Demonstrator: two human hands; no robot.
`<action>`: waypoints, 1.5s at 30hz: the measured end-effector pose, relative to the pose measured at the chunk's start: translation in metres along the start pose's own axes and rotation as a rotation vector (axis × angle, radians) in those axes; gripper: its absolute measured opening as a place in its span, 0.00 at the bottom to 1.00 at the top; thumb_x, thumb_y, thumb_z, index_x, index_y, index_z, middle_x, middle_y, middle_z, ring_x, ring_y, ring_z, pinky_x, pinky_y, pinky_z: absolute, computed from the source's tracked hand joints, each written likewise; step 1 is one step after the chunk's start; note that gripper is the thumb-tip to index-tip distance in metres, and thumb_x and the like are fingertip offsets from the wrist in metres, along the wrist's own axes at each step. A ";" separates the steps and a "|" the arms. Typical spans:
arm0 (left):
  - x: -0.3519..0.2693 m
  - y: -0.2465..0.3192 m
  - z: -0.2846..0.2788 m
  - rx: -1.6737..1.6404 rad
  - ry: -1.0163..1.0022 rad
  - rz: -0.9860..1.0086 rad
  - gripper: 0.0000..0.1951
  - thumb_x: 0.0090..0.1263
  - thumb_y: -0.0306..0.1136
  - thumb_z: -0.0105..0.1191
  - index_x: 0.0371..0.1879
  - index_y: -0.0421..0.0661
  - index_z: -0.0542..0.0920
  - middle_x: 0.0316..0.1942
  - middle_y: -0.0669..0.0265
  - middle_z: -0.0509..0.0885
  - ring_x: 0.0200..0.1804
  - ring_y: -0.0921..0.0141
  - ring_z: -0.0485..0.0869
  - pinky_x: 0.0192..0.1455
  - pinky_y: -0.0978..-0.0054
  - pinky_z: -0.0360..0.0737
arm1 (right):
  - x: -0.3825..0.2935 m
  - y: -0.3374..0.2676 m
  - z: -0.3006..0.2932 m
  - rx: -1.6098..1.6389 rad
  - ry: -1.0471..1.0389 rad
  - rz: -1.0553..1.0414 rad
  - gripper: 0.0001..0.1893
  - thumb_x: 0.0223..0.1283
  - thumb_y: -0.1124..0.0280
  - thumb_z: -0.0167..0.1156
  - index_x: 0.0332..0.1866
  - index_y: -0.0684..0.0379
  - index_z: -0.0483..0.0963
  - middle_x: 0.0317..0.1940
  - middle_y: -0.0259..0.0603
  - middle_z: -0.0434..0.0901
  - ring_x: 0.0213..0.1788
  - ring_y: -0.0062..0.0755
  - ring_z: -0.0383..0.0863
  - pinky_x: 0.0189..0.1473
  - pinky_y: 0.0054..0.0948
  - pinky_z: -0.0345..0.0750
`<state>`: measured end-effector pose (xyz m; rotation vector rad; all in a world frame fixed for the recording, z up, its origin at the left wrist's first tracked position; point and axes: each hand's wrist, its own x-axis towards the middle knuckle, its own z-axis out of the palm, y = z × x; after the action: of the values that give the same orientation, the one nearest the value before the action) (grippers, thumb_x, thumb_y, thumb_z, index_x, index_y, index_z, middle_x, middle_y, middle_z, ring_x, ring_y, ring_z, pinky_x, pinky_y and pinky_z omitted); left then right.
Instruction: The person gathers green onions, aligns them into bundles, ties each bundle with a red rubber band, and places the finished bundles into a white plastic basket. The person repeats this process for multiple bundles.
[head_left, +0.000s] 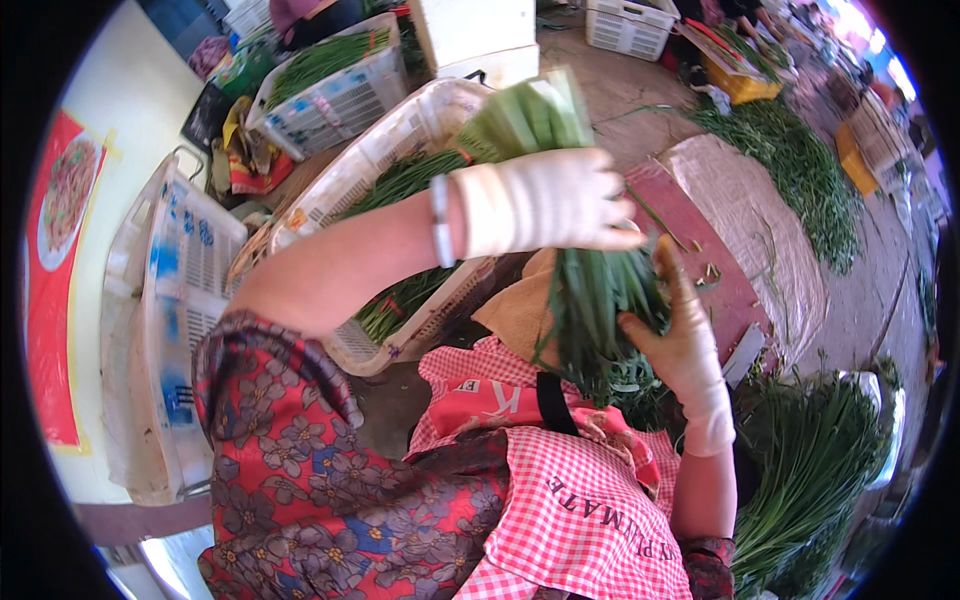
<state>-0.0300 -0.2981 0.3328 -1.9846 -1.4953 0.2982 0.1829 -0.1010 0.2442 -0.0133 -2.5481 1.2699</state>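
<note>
My left hand (551, 199), in a whitish glove, reaches across and is closed around a bunch of long green leafy stalks (600, 292). The pale cut ends, blurred by motion, stick out beyond this hand; the darker leaves hang on the near side, above my lap. My right hand (682, 337), in a stained glove, has thumb and fingers spread at the right side of the leaves. A brown cloth (517, 307) lies partly behind the bunch. Right of it is a red board (697, 262) with cut scraps and a wide metal blade (744, 354).
A white plastic crate (360, 356) holding tied green bunches stands at left. Another filled crate (330, 109) is behind it. Loose long greens (802, 465) are heaped at right, with more on the floor (802, 180) beyond a woven sheet (750, 202). Other people sit farther off.
</note>
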 end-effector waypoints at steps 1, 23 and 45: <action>0.012 -0.005 -0.008 0.041 0.023 0.057 0.21 0.69 0.37 0.51 0.62 0.60 0.79 0.44 0.75 0.82 0.48 0.72 0.81 0.57 0.72 0.76 | -0.004 0.017 0.007 0.019 -0.098 0.102 0.49 0.57 0.67 0.76 0.83 0.55 0.56 0.68 0.58 0.77 0.69 0.52 0.79 0.68 0.41 0.76; 0.006 -0.131 -0.029 0.180 -0.153 -0.200 0.25 0.77 0.30 0.52 0.72 0.60 0.76 0.52 0.65 0.90 0.51 0.61 0.90 0.52 0.63 0.88 | -0.038 -0.052 -0.011 -0.361 0.053 0.040 0.25 0.64 0.76 0.68 0.68 0.55 0.79 0.56 0.45 0.87 0.51 0.41 0.88 0.54 0.33 0.81; -0.237 0.019 0.094 -0.070 -0.631 -0.742 0.35 0.62 0.37 0.66 0.73 0.54 0.74 0.47 0.73 0.85 0.50 0.71 0.85 0.52 0.71 0.76 | 0.079 -0.050 0.070 -0.383 -0.053 -0.105 0.28 0.60 0.72 0.72 0.67 0.62 0.77 0.55 0.48 0.88 0.53 0.45 0.89 0.57 0.39 0.83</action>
<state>-0.1434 -0.4882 0.2046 -1.2827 -2.5363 0.5764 0.0947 -0.1758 0.2640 0.0731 -2.7574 0.7398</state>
